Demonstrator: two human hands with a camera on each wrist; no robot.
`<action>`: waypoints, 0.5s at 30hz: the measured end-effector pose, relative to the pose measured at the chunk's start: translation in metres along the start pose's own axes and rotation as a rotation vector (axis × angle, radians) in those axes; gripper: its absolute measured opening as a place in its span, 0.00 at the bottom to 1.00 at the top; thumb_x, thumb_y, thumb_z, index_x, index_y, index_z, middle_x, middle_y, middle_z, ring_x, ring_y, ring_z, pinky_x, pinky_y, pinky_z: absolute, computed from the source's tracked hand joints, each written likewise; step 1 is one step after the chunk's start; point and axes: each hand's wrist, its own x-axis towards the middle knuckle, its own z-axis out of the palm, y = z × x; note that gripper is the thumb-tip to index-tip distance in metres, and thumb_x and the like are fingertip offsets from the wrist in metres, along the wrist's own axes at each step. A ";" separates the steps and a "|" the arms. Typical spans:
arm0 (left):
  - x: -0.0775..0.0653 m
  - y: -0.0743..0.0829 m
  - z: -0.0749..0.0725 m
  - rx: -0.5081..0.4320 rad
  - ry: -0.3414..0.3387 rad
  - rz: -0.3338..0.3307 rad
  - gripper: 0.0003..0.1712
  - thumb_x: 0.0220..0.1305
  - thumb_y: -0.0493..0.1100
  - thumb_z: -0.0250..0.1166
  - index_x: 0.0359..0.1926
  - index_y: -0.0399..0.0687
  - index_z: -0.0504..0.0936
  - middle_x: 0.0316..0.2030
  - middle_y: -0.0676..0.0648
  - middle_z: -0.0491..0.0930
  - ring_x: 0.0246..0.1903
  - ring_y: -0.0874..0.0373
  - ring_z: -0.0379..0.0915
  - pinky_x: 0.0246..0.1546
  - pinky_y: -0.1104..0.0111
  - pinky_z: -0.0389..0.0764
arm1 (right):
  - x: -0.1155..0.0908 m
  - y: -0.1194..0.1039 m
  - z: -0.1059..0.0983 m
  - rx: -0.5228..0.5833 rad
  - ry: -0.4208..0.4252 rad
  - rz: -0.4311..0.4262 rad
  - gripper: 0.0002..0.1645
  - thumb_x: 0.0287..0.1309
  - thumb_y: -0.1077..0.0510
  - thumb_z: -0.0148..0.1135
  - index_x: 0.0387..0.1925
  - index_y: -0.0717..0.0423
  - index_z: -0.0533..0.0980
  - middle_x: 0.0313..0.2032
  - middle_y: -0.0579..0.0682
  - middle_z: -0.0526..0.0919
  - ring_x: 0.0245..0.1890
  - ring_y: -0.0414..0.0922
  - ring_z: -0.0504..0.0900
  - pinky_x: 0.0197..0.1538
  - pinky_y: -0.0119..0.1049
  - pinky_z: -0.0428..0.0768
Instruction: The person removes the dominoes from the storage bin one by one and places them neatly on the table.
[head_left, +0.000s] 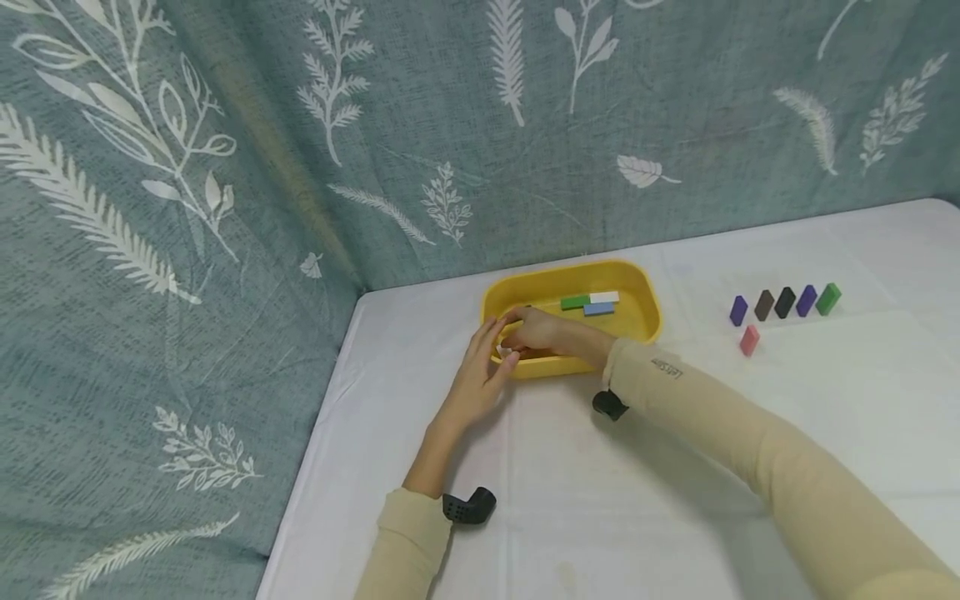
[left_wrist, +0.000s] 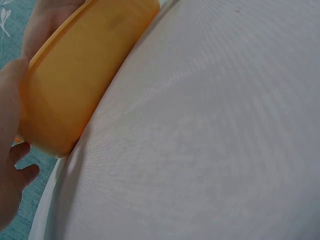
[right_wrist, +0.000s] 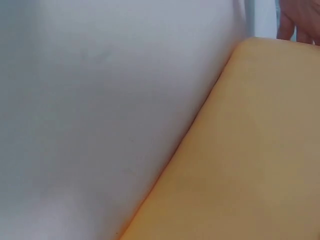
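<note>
I'm resting left hand (head_left: 474, 385), fingers extended, at left end of yellow tray (head_left: 558, 367) on table (head_left: 540, 475); I'm holding right hand (head_left: 542, 330) inside, near whitish piece (head_left: 503, 352), can't tell if pinching it; best steadying tray lightly, working gently, sparing green block (head_left: 575, 302), white block (head_left: 604, 297), blue block (head_left: 599, 309).

Left arm (head_left: 415, 529): enters head view at half past six. Left hand (head_left: 475, 383): fingers extended, thumb spread. Right arm (head_left: 757, 446): enters at four o'clock. Right hand (head_left: 537, 330): two o'clock of left, fingers bent, fingertips hidden.
</note>
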 end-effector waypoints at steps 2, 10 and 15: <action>0.000 0.000 0.000 0.000 -0.002 0.001 0.39 0.72 0.64 0.43 0.73 0.46 0.54 0.72 0.40 0.48 0.70 0.46 0.44 0.64 0.46 0.54 | 0.001 0.000 0.001 -0.050 0.000 0.001 0.37 0.60 0.64 0.59 0.68 0.65 0.56 0.51 0.58 0.71 0.35 0.44 0.74 0.39 0.29 0.75; 0.002 0.000 0.000 0.003 -0.001 0.002 0.39 0.71 0.65 0.43 0.73 0.46 0.55 0.72 0.40 0.49 0.70 0.45 0.44 0.64 0.45 0.53 | 0.003 0.001 -0.001 -0.080 -0.018 0.028 0.39 0.61 0.65 0.59 0.70 0.61 0.55 0.68 0.59 0.56 0.51 0.49 0.71 0.48 0.34 0.74; 0.001 -0.001 0.000 0.012 -0.006 -0.004 0.41 0.71 0.65 0.42 0.73 0.44 0.54 0.72 0.40 0.48 0.70 0.45 0.44 0.64 0.46 0.54 | 0.003 0.002 0.000 -0.099 -0.037 0.035 0.37 0.61 0.64 0.60 0.69 0.61 0.57 0.61 0.60 0.66 0.48 0.49 0.72 0.51 0.34 0.72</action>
